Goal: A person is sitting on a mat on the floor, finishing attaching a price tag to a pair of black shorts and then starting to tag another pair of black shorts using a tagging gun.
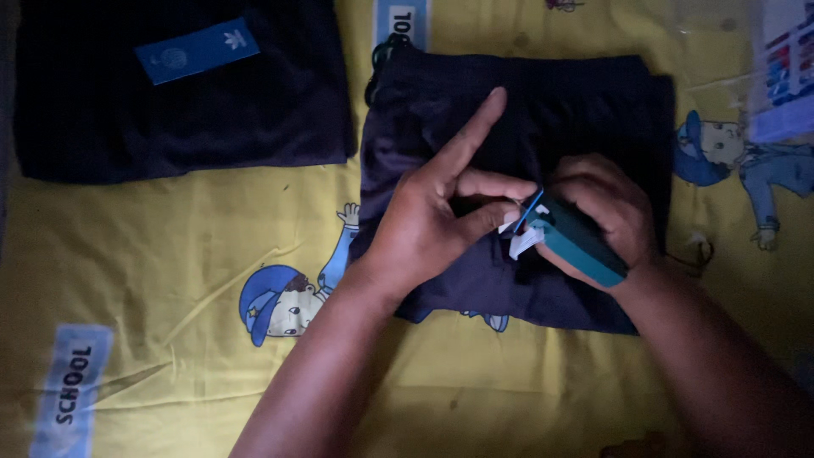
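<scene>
A folded dark navy garment lies on the yellow cartoon-print sheet in the middle of the view. My right hand grips a teal tagging gun whose tip points left onto the garment. My left hand rests on the fabric beside it, index finger stretched up, thumb and middle finger pinching a small blue tag and white labels at the gun's tip.
A second folded dark garment with a blue tag lies at the top left. A clear plastic bag with a printed card sits at the top right edge. Bare yellow sheet spreads across the lower left.
</scene>
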